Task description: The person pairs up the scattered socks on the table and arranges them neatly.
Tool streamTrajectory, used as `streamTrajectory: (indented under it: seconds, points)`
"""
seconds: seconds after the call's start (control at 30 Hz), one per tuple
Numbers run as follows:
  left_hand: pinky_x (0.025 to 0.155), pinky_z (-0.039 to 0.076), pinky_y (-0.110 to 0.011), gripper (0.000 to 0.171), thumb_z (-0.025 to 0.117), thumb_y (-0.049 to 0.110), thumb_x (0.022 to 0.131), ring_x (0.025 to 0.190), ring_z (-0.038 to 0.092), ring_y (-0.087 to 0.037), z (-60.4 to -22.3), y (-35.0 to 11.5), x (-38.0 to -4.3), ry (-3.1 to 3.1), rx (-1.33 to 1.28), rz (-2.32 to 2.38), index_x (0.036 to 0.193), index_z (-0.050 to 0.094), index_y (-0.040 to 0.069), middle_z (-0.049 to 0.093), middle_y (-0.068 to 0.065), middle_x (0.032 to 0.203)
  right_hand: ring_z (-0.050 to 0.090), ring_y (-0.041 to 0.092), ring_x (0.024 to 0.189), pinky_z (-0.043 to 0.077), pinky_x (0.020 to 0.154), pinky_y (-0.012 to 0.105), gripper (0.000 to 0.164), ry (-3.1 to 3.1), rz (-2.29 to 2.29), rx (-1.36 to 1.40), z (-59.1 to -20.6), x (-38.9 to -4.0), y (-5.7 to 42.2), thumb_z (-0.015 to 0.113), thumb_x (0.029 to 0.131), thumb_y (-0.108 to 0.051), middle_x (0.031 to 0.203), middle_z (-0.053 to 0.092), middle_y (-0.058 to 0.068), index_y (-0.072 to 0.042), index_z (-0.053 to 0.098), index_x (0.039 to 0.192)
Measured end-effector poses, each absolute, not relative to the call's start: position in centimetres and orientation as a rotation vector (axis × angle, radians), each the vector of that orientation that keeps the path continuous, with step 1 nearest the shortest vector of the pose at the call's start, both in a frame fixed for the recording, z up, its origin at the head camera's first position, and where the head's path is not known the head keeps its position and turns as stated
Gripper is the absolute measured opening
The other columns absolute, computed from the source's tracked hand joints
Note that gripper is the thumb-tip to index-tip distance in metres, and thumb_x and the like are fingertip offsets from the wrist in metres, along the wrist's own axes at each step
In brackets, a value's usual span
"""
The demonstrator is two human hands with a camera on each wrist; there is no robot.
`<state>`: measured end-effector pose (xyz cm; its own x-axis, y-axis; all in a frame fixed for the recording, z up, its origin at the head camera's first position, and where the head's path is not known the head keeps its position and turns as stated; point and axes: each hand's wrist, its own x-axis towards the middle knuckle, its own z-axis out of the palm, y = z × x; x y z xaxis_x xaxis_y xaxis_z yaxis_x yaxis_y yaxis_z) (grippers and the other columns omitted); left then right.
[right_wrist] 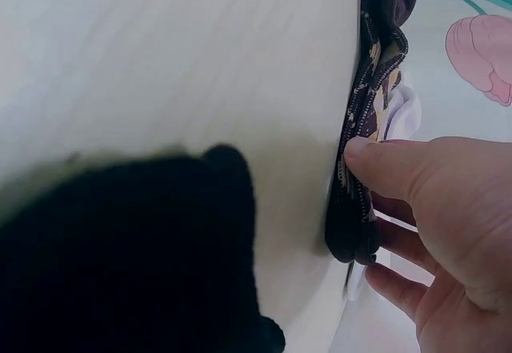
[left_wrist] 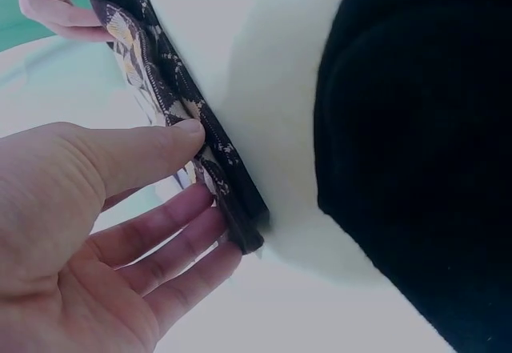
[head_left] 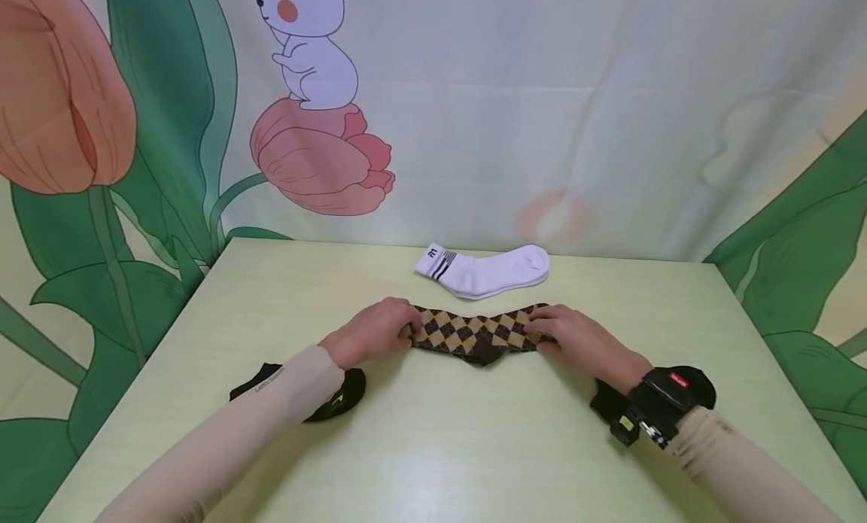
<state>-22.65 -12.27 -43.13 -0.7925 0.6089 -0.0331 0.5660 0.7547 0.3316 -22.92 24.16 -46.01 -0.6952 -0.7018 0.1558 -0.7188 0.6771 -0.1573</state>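
Observation:
A pair of argyle socks (head_left: pixel 467 333) in brown, yellow and tan lies stretched sideways mid-table, one sock on the other, dark heel toward me. My left hand (head_left: pixel 382 331) holds their left end. In the left wrist view its thumb (left_wrist: pixel 172 141) is on the near edge of the socks (left_wrist: pixel 172 89), the fingers on the far side. At the other end, my right hand (head_left: pixel 582 342) holds the socks between thumb and fingers. The right wrist view shows that thumb (right_wrist: pixel 384 165) against the near edge of the socks (right_wrist: pixel 372 89).
White socks (head_left: pixel 488 271) with black stripes lie behind the argyle pair. Black socks (head_left: pixel 345 395) sit partly under my left forearm; more black socks (head_left: pixel 698 384) are partly hidden by my right wrist. A printed curtain (head_left: pixel 474 132) hangs behind the table (head_left: pixel 433 448).

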Motion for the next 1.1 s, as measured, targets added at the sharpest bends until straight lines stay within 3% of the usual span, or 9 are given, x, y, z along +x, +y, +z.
streamTrajectory:
  seconds: [1.1]
  points:
    - [0.088, 0.056, -0.039, 0.02, 0.073, -0.002, 0.09, 0.101, 0.066, -0.021, -43.2, -11.6, -26.0, 2.834, 0.815, 0.416, 0.108, 0.079, 0.004, 0.075, -0.009, 0.109, 0.059, 0.038, 0.125, 0.048, 0.104, 0.05, 0.034, -2.879, 0.272, 1.088, -45.8, -26.0, 23.3, 0.078, 0.088, 0.001, 0.131, 0.065, 0.02, 0.0, 0.073, 0.122]
